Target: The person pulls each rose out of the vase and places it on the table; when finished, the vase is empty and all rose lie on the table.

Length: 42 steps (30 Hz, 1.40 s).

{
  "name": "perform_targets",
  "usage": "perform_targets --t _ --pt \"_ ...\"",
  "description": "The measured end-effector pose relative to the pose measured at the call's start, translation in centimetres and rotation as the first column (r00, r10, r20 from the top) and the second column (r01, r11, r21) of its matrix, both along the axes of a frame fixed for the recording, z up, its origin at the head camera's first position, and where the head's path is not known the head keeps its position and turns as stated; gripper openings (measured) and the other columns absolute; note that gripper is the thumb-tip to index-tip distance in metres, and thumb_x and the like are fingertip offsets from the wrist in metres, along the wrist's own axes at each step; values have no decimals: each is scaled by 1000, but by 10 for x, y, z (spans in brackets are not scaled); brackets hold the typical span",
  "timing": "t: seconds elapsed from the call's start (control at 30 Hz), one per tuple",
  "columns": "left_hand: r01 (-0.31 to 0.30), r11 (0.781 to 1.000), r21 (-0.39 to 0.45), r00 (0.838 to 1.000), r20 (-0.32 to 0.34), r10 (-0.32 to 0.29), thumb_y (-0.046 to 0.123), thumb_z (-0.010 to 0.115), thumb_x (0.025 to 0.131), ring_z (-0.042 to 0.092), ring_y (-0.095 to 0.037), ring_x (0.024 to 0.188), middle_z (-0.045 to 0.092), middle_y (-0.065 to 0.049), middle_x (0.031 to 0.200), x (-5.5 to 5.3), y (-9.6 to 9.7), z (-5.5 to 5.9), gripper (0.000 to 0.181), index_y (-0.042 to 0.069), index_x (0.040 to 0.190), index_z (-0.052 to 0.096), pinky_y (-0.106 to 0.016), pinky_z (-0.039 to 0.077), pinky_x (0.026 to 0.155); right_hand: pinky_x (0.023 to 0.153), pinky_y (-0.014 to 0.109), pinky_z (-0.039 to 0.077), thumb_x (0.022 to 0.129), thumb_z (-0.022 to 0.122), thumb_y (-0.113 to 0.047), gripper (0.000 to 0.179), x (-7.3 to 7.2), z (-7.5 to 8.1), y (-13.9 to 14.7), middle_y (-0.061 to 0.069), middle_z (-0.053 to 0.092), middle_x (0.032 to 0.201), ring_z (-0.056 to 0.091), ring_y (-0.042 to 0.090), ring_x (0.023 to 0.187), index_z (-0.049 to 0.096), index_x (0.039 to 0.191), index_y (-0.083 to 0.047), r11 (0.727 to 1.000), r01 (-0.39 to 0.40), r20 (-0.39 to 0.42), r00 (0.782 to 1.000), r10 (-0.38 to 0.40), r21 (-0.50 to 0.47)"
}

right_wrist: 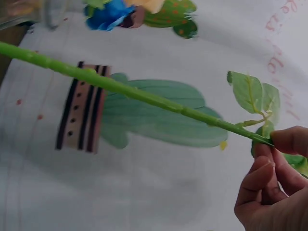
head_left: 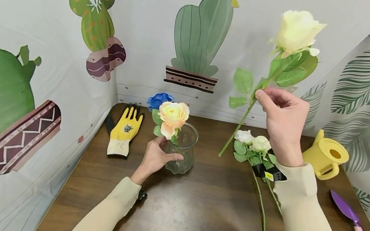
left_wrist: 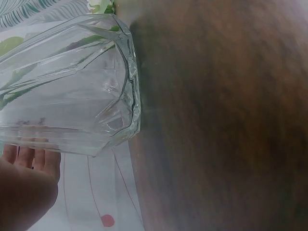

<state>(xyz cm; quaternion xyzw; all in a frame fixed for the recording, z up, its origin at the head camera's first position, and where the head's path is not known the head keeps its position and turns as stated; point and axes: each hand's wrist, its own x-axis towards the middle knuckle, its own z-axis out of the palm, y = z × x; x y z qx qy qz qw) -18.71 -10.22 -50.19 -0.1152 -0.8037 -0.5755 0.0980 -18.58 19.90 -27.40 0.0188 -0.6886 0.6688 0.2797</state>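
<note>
My right hand [head_left: 286, 114] pinches the green stem [right_wrist: 159, 102] of a pale yellow rose [head_left: 298, 30] between thumb and fingers, high above the table. The rose's bloom is up and its stem slants down to the left. At the left, my left hand [head_left: 158, 155] holds the side of a clear glass vase [head_left: 179, 166], thumb in front and fingers behind. The vase's faceted base stands on the table, and the fingers [left_wrist: 38, 156] show against the glass in the left wrist view. A peach rose [head_left: 173, 116] and a blue rose [head_left: 159, 101] stand in the vase.
Two white roses [head_left: 260, 144] with long stems lie on the wooden table [head_left: 191, 219], partly behind my right forearm. A yellow watering can [head_left: 325, 153] and a purple trowel [head_left: 346, 207] with pink handle are at the right. Yellow gloves [head_left: 125, 131] lie at the back left.
</note>
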Motion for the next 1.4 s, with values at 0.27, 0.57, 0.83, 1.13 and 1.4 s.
perform_targets --t 0.27,0.57,0.83,1.13,1.4 --pt "22 999 40 1000 -4 -22 13 104 72 76 -37 123 78 -19 132 -1 1 0 73 1 136 72 -56 59 113 68 17 49 97 83 -22 14 -5 -34 23 -29 71 80 62 -1 83 86 104 -10 947 -49 296 954 -49 316" --pt "33 998 56 999 -16 -32 10 104 71 76 -40 123 78 -23 131 -2 1 2 72 1 136 72 -58 58 113 74 14 53 99 79 -24 29 -20 -89 36 0 84 112 67 2 93 83 116 -1 878 -196 518 853 -67 437" --pt "31 998 53 1000 1 -31 11 103 72 76 -38 123 78 -20 133 -1 1 2 72 1 136 72 -58 58 114 92 34 56 98 78 -27 35 -29 -142 44 25 73 140 68 36 123 82 121 -1 784 -362 659 748 -79 504" --pt "44 997 57 999 5 -44 10 103 73 75 -39 125 77 -21 135 -2 1 0 75 -2 139 70 -58 57 115 104 53 59 96 77 -22 32 -31 -180 54 22 80 118 70 39 119 82 117 1 736 -467 752 654 -86 490" --pt "39 998 48 999 1 -39 10 103 72 75 -39 126 77 -20 136 -3 0 -1 75 0 139 70 -58 57 115 77 32 54 91 75 -8 17 -30 -200 62 10 81 90 67 26 91 85 101 2 716 -522 783 619 -55 463"
